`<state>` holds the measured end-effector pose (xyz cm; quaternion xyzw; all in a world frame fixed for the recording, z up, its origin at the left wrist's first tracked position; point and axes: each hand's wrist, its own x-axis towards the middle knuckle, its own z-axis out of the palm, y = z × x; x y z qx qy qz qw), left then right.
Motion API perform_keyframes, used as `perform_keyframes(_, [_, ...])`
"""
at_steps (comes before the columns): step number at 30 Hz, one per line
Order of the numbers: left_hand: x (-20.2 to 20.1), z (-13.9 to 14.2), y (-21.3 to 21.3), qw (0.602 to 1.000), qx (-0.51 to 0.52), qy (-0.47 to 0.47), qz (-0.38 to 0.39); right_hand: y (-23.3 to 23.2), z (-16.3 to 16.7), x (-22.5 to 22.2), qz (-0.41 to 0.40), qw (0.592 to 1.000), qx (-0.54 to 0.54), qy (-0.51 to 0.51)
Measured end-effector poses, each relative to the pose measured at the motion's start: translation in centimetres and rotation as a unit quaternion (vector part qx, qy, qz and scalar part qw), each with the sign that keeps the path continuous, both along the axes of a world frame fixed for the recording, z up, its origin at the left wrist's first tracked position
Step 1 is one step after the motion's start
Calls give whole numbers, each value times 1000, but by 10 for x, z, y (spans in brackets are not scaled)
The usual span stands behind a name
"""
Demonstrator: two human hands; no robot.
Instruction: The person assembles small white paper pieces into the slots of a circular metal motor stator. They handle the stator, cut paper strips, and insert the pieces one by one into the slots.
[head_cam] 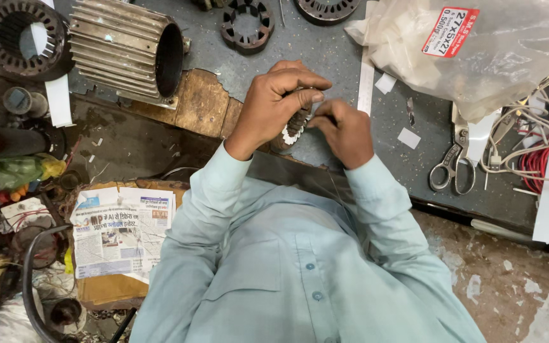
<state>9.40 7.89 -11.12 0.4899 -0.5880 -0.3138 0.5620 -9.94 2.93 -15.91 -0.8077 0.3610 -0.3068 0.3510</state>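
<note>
Head view: left hand (273, 105) wraps a small slotted stator core (295, 124) at frame centre, fingers curled tight over its top. Right hand (344, 130) at its 3 o'clock, fingertips pinched at the core's white slot paper edge (what exactly they pinch is hidden). Scissors (454, 166) further out at 3 o'clock, finned motor housing (128, 47) at 10 o'clock on the workbench (325, 51).

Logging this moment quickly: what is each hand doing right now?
Left hand: closed around a small slotted metal core with white paper liners.
Right hand: fingers pinched at the core's edge; what they pinch cannot be told.
</note>
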Motion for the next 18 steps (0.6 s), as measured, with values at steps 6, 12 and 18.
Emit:
perform_keyframes(6, [-1,2,-1,1000,-5,-13,7,5,0,-2,26,995,-100,13])
perform_keyframes(12, [-10,4,0,1000,-17,-21,2,10,14,-5,68,997,-47,3])
perform_keyframes(18, [-24,16,3,998,-36,-49,29,34,18,-1,165,984,-44,-47])
